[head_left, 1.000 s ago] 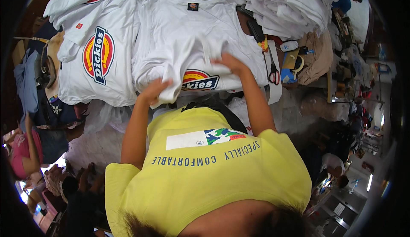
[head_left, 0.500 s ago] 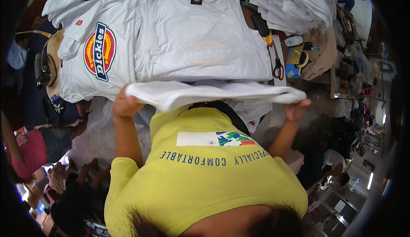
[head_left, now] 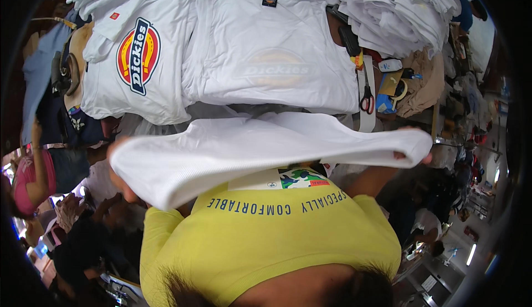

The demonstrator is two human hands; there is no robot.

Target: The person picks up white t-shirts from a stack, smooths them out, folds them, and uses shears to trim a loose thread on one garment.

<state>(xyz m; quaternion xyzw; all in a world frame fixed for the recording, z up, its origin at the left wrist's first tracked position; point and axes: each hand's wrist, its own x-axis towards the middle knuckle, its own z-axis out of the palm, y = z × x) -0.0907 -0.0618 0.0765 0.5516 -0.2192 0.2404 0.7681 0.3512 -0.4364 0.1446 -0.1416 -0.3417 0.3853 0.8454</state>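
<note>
A white T-shirt (head_left: 260,143) is stretched sideways in the air in front of my chest, its near edge hanging lower at the left. My left hand (head_left: 123,188) grips its left end; the cloth covers most of the fingers. At the other end, my right hand (head_left: 420,145) is closed on the shirt, blurred and partly behind it. Just beyond lies a flat white T-shirt (head_left: 316,30) with a dark neck label, a faint print showing through. To its left, another white T-shirt (head_left: 172,80) carries a red, yellow and navy emblem.
A heap of white shirts (head_left: 388,13) rises at the back right. Scissors with red-and-black handles (head_left: 367,102), a tape roll (head_left: 400,91) and brown cloth (head_left: 424,85) lie at the table's right. A person in a pink top (head_left: 33,177) is at far left.
Both my hands have moved apart and closer to me, spreading the T-shirt wider. Its broad face now shows, where mostly a thin edge showed before.
</note>
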